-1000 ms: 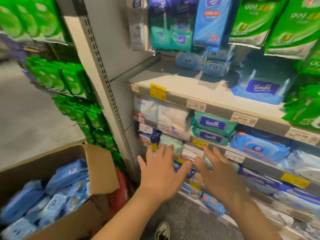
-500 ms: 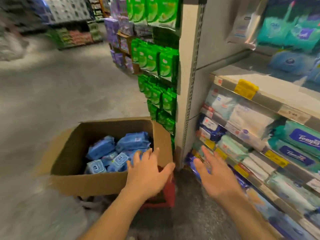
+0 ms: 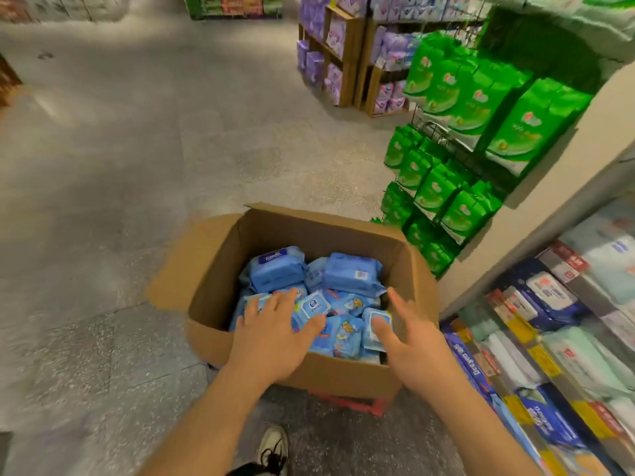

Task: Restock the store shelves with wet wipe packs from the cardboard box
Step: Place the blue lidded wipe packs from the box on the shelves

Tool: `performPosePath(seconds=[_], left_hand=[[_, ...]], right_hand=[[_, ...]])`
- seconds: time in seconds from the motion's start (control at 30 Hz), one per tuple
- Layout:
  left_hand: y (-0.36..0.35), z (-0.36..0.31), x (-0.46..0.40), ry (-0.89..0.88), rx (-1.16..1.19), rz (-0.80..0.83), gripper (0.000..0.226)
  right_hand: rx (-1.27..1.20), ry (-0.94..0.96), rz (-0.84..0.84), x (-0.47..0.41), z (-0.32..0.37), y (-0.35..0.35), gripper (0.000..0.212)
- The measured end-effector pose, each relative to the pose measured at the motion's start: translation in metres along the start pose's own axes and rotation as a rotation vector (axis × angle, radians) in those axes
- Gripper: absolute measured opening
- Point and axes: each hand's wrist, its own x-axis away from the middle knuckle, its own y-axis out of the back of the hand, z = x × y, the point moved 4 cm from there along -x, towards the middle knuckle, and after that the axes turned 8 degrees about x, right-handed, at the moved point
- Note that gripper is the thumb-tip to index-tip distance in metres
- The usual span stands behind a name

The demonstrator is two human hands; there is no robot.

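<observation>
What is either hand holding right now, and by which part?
Nothing. The left hand and right hand are both open, fingers spread, above the blue wipe packs in the cardboard box.

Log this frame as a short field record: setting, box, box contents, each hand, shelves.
setting: store aisle, grey floor
box: open cardboard box on a red base, flaps up
contents: blue wet wipe packs, loosely piled
left hand: left hand over the packs, fingers spread, gripping nothing
right hand: right hand over the box's right side, fingers straight, empty
shelves: shelves at right, stocked; green packs hang on the end rack
</observation>
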Motion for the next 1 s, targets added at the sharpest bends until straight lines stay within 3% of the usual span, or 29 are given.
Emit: performPosePath(seconds=[0.1, 0.2, 0.3, 0.5, 0.7, 0.8, 0.87, 1.0], left_hand=[[0.005, 0.033, -0.039, 0.012, 0.025, 0.008, 0.119], [0.004, 0.055, -0.071, 0.023, 0.047, 0.057, 0.120], [0.003, 0.063, -0.090, 0.050, 0.095, 0.119, 0.100], [-0.028, 0.084, -0.121, 0.102, 0.154, 0.153, 0.110], [-0.059, 0.107, -0.140, 0.203, 0.195, 0.185, 0.105], [-0.070, 0.116, -0.148, 0.241, 0.201, 0.170, 0.101], [-0.074, 0.117, -0.152, 0.257, 0.196, 0.175, 0.095], [-0.075, 0.116, -0.157, 0.297, 0.224, 0.179, 0.068]], right_hand=[[0.001, -0.034, 0.028, -0.035, 0.023, -0.019, 0.084], [-0.005, -0.065, 0.076, -0.059, 0.032, -0.038, 0.073], [-0.010, -0.108, 0.072, -0.077, 0.025, -0.057, 0.068], [-0.120, -0.409, 0.138, -0.125, -0.021, -0.110, 0.072], [-0.149, -0.613, 0.210, -0.172, -0.074, -0.177, 0.034], [-0.237, -0.665, 0.243, -0.195, -0.095, -0.210, 0.035], [-0.301, -0.766, 0.257, -0.208, -0.107, -0.229, 0.053], [-0.322, -0.881, 0.304, -0.229, -0.119, -0.260, 0.126]])
